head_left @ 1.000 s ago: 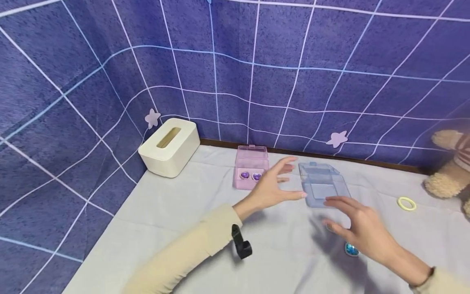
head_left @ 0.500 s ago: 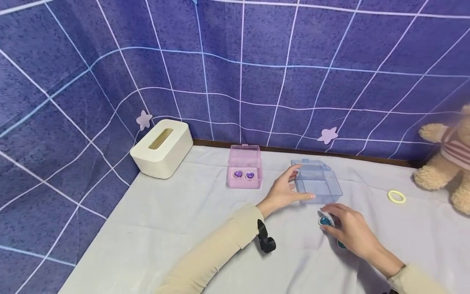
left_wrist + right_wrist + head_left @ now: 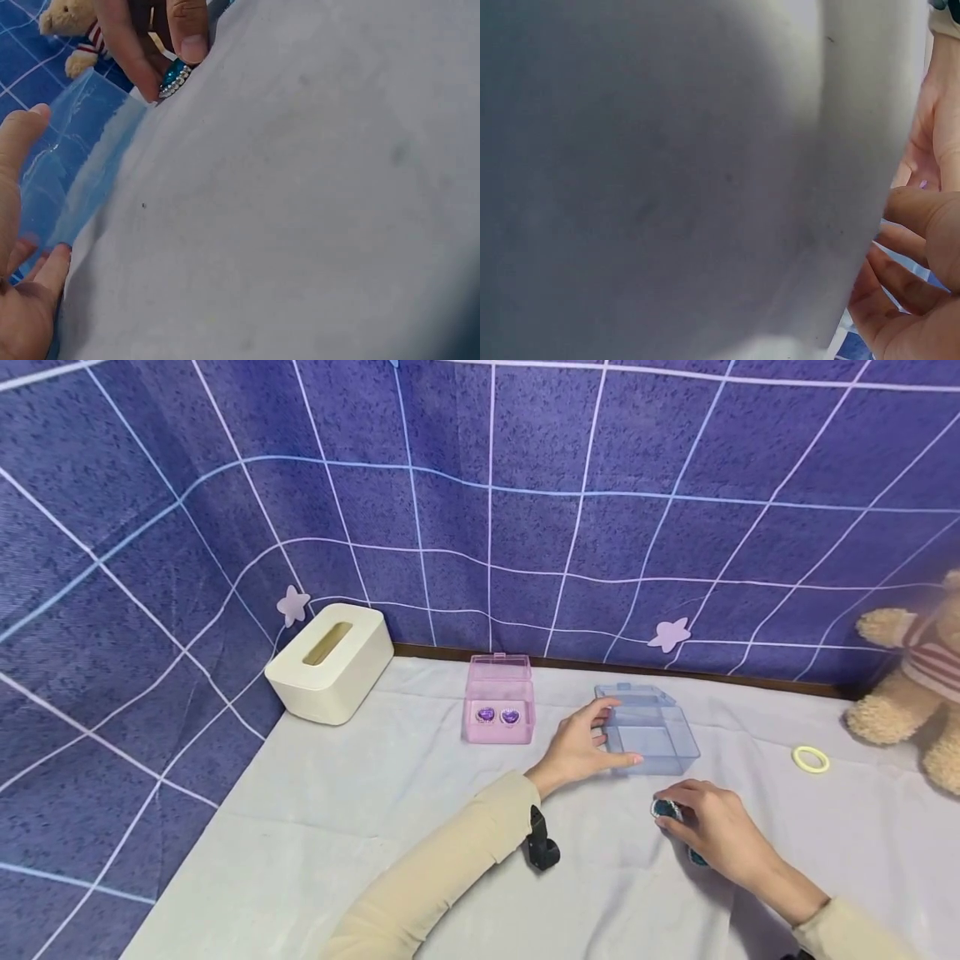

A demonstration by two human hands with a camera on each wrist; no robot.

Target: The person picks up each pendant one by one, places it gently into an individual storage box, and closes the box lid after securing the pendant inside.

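My left hand [image 3: 577, 745] is at the left side of an open clear-blue plastic box [image 3: 663, 766], thumb along its front and fingers at its side, steadying it. In the left wrist view, the box [image 3: 86, 169] lies between thumb and fingers. Just in front of the box, my right hand [image 3: 720, 827] pinches a blue-green gem [image 3: 665, 810] rimmed with small clear stones, also seen in the left wrist view [image 3: 175, 79]. A second blue-green gem [image 3: 697, 857] lies on the cloth, partly hidden by my right hand. The right wrist view shows mostly white cloth [image 3: 667, 187].
An open pink box [image 3: 498, 735] holding two purple gems [image 3: 510, 717] stands left of the blue one. A cream tissue box [image 3: 330, 672] is at the back left. A pale yellow ring [image 3: 811, 760] and teddy bear [image 3: 926, 672] are at the right, before a purple curtain [image 3: 540, 535].
My left hand has moved right from above the table to the blue box. My right hand has moved slightly down-left, and a blue-green gem now shows between its fingers. The view shifted a little.
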